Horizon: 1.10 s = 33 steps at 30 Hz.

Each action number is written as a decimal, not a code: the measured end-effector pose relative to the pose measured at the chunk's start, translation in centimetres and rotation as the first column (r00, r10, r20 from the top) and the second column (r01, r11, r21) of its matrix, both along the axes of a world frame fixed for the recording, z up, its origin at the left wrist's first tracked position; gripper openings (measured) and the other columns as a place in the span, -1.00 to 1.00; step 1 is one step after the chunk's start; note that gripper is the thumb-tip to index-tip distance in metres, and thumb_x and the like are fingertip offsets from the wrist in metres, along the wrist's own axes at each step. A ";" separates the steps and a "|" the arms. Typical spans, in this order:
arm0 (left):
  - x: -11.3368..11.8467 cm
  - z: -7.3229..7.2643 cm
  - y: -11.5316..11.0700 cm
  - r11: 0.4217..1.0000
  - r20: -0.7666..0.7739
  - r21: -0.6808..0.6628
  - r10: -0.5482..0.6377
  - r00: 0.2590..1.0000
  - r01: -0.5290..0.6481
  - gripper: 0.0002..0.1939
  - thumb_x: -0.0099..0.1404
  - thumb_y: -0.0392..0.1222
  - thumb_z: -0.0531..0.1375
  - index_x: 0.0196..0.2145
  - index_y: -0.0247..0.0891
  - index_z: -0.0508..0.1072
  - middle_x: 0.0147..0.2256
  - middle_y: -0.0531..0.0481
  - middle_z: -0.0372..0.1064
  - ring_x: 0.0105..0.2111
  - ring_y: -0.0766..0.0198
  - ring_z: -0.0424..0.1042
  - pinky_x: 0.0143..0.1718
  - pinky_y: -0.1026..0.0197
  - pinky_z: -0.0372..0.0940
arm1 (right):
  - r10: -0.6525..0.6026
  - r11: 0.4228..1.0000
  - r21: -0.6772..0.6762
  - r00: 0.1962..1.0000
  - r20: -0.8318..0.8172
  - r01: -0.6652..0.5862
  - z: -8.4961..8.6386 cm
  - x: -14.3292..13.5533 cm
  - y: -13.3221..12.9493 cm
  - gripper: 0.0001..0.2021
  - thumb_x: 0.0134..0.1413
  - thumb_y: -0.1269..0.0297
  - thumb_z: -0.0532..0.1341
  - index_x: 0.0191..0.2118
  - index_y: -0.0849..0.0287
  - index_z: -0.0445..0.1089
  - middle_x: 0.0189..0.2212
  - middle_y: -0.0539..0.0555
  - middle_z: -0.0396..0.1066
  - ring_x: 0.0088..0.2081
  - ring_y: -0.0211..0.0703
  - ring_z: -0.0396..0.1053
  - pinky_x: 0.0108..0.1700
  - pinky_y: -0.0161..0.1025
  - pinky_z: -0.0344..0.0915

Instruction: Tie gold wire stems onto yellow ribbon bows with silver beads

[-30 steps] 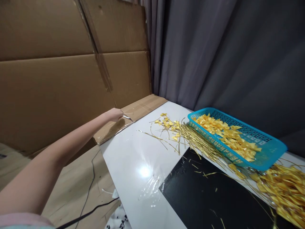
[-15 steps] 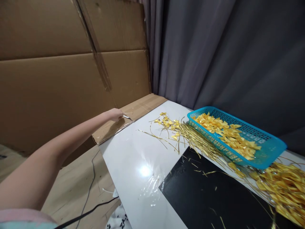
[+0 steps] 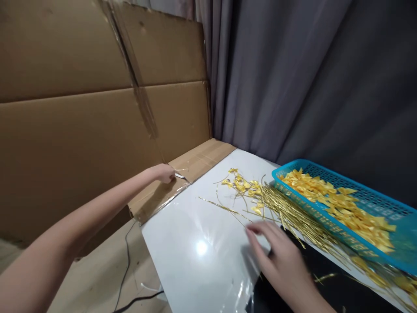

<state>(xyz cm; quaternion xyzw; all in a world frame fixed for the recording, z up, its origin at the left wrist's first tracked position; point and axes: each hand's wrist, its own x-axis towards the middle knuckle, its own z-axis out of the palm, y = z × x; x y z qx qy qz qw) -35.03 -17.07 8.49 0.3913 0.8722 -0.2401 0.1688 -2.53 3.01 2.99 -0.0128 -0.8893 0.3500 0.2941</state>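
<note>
My left hand (image 3: pixel 165 173) is closed around a slim, pale metal tool (image 3: pixel 180 176), whose thin tip points right over the cardboard strip (image 3: pixel 203 158) at the table's far left end. Most of the tool is hidden in the fist, so its kind is unclear. Smeared by motion, my right hand (image 3: pixel 282 261) hovers above the white table (image 3: pixel 182 234) with fingers loosely bent and a gap behind the thumb; nothing shows in it. Just beyond it lie a bundle of gold wire stems (image 3: pixel 293 208) and several yellow ribbon pieces on stems (image 3: pixel 241 182).
A blue plastic basket (image 3: pixel 342 237) with yellow folded ribbon pieces (image 3: pixel 339 204) stands at the right. A black mat (image 3: pixel 339 287) lies under my right forearm. Tall cardboard (image 3: pixel 81 139) walls the left, a grey curtain (image 3: pixel 276 87) the back. Cables (image 3: pixel 127 256) cross the floor.
My right hand has come into view from the lower right, over the table. The left hand stays on the cardboard with its tool. The view has shifted slightly.
</note>
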 end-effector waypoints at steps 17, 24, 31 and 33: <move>-2.9 -0.4 -1.3 0.965 -0.005 0.260 -0.034 0.999 0.034 -0.69 0.31 -0.13 0.11 -0.02 -0.30 0.33 -0.06 -0.13 0.32 -0.15 0.16 0.39 -0.16 0.01 0.35 | 0.321 0.907 -0.331 0.937 0.139 -0.262 -4.7 -30.1 -9.4 -0.73 0.19 0.22 0.14 -0.05 0.25 0.30 -0.14 0.11 0.36 -0.20 -0.17 0.38 -0.19 -0.13 0.38; -3.3 -0.8 -3.8 0.910 -0.027 0.415 -0.009 1.000 0.020 -0.67 0.31 -0.14 0.11 -0.01 -0.30 0.31 -0.06 -0.13 0.32 -0.16 0.16 0.39 -0.16 0.01 0.35 | 0.244 0.919 -0.332 0.968 0.060 -0.211 -5.0 -30.7 -11.2 -0.72 0.18 0.23 0.14 -0.03 0.24 0.30 -0.08 0.13 0.34 -0.12 -0.12 0.36 -0.10 -0.06 0.35; -1.6 -0.7 -3.8 0.864 -0.010 0.503 -0.009 1.000 0.013 -0.67 0.31 -0.18 0.11 0.01 -0.30 0.29 -0.07 -0.13 0.33 -0.18 0.17 0.41 -0.17 0.02 0.35 | 0.195 0.937 -0.304 0.980 0.040 -0.174 -4.5 -29.6 -12.6 -0.75 0.20 0.23 0.12 -0.06 0.23 0.32 -0.10 0.12 0.35 -0.15 -0.16 0.37 -0.12 -0.09 0.35; -1.2 -0.5 -3.4 0.865 -0.011 0.501 -0.007 1.000 0.011 -0.67 0.31 -0.18 0.11 0.01 -0.30 0.29 -0.07 -0.13 0.33 -0.19 0.18 0.41 -0.18 0.02 0.35 | 0.192 0.938 -0.299 0.981 0.036 -0.173 -4.4 -29.3 -12.5 -0.75 0.20 0.23 0.12 -0.07 0.23 0.32 -0.11 0.12 0.36 -0.16 -0.17 0.37 -0.13 -0.10 0.36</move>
